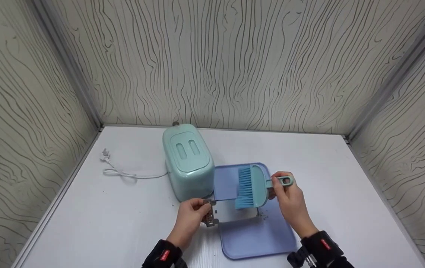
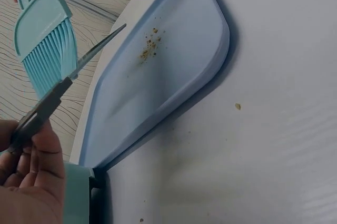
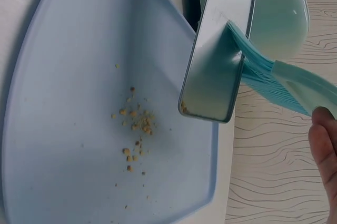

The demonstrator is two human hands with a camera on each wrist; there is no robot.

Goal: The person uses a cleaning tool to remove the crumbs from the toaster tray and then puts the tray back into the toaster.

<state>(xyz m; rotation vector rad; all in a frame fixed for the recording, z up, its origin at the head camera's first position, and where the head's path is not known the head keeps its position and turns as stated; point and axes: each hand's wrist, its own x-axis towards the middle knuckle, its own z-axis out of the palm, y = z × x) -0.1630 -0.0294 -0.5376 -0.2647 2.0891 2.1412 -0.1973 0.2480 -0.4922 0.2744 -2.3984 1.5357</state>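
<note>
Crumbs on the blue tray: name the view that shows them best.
The right wrist view: the crumbs look largest there, with separate pieces distinct on the blue tray. The left wrist view shows a smaller cluster; the head view, only tiny specks.

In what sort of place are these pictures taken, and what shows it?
Probably a small work booth rather than an ordinary kitchen: wood-grain panels stand behind and on both sides of a white table, with grey strips along their corners.
</note>
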